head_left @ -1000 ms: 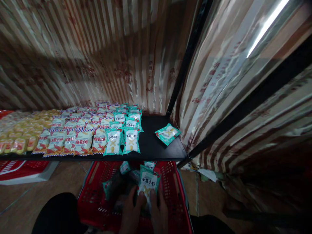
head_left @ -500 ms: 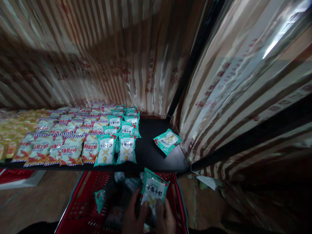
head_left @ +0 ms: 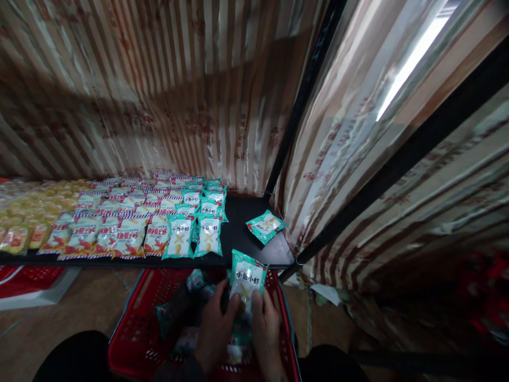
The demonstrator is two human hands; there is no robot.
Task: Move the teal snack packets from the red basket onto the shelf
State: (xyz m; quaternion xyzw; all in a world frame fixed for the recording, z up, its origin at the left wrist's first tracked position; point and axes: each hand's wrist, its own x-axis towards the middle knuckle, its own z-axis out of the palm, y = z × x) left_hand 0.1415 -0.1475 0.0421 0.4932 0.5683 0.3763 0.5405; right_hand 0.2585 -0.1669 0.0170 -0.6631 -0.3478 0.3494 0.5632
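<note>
A teal-and-white snack bag [head_left: 247, 278] is held upright over the basket. My left hand [head_left: 217, 323] grips its left side, thumb on the front. On the other side my right hand [head_left: 265, 321] closes on the right edge, thumb also in front. Below them stands a red shopping basket [head_left: 133, 323] with several more teal bags in it, partly hidden by my hands. Upright teal bags [head_left: 209, 233] stand in two columns on the black shelf [head_left: 234, 244]. Another teal bag [head_left: 265, 226] lies flat by itself farther right on the shelf.
White-and-red snack bags [head_left: 129, 236] fill rows left of the teal ones, with yellow packages [head_left: 18, 236] beyond. Striped plastic sheeting [head_left: 178, 106] hangs behind and to the right. A black post [head_left: 294, 116] rises at the shelf corner. A red-and-white box [head_left: 35, 286] sits lower left.
Both hands, still holding the teal bag, have risen slightly toward the shelf edge. My view has shifted a little, showing more of the basket and of my knees.
</note>
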